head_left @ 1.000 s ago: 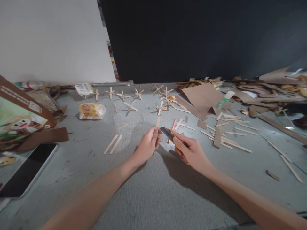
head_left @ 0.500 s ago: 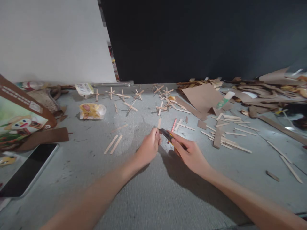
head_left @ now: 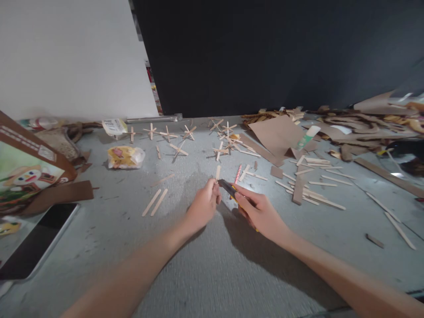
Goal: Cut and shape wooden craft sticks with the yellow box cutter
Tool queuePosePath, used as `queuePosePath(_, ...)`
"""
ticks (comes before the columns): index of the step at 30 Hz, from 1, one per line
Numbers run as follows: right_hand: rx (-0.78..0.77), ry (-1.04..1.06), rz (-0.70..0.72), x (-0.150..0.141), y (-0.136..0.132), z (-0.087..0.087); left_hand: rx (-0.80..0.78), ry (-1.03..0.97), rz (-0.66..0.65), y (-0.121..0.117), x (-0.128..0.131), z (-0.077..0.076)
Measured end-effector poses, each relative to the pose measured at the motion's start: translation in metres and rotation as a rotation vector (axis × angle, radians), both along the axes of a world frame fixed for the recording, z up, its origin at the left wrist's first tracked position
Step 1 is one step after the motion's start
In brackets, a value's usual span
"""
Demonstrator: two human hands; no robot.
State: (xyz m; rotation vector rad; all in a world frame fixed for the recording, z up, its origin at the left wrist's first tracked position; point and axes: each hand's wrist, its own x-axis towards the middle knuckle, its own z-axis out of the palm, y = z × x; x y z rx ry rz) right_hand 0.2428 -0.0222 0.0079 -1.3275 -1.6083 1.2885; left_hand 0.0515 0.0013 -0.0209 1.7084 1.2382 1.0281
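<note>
My left hand pinches a wooden popsicle stick, which points up and away from me. Closed around a yellow and black utility knife, my right hand keeps its dark tip against or very near the stick, just above the left fingertips. Whether the blade bites into the wood is too small to tell. A red-and-white striped stick lies just beyond the right fingers, beside two crossed popsicle sticks. Left of my left hand, two loose popsicle sticks lie side by side.
Several crossed-stick pieces stand along the back. A pile of sticks, brown cardboard and a green-and-white tube lie to the right. On the left are a phone, a yellow packet and a printed box.
The knife tip and the stick have shifted slightly against each other, both hands keeping their holds. The whole view has moved a little; things on the table lie as before.
</note>
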Motion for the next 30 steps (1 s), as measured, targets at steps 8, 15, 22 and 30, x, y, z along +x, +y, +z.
queuePosePath(8, -0.38, 0.429, 0.035, 0.003, 0.008, -0.002, -0.101, -0.101, -0.097, 0.004, -0.002, 0.004)
queuePosePath(15, -0.024, 0.111, -0.052, 0.006, 0.01, -0.004, -0.211, -0.253, -0.042, 0.007, -0.001, 0.001)
queuePosePath(22, 0.23, -0.122, -0.042, 0.006, 0.007, -0.003, -0.246, -0.238, -0.032, 0.005, -0.001, -0.001)
queuePosePath(30, 0.329, -0.229, -0.136, 0.001, 0.009, -0.007, -0.003, 0.422, -0.176, -0.011, 0.004, 0.007)
